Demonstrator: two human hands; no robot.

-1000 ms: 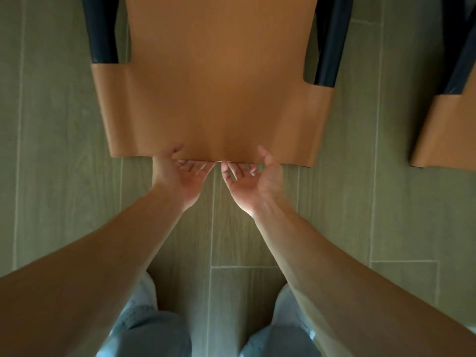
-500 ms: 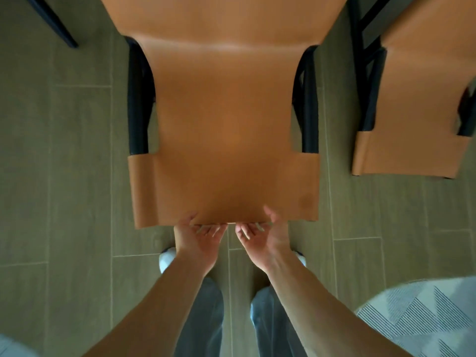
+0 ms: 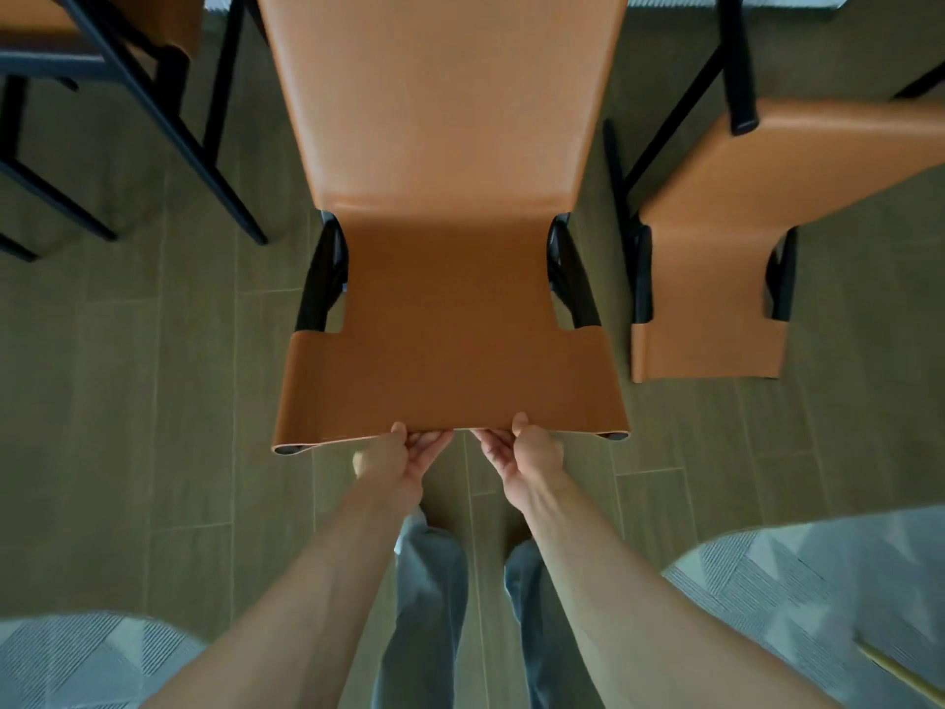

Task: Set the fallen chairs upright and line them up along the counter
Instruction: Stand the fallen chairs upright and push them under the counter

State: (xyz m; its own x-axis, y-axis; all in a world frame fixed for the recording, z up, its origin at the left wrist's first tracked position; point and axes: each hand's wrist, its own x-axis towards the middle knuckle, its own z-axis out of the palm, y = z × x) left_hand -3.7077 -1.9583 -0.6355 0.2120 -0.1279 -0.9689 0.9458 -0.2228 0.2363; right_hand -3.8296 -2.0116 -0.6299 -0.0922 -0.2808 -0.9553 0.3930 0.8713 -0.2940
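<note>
We grip the chair (image 3: 450, 319) by its near edge, left hand (image 3: 404, 455) and right hand (image 3: 529, 450) equally close (thumbs on top, fingers beneath), its length running straight ahead.

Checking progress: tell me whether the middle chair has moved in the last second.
Yes. The middle chair's held edge, earlier level with the right chair's edge, now sits nearer the person.
</note>
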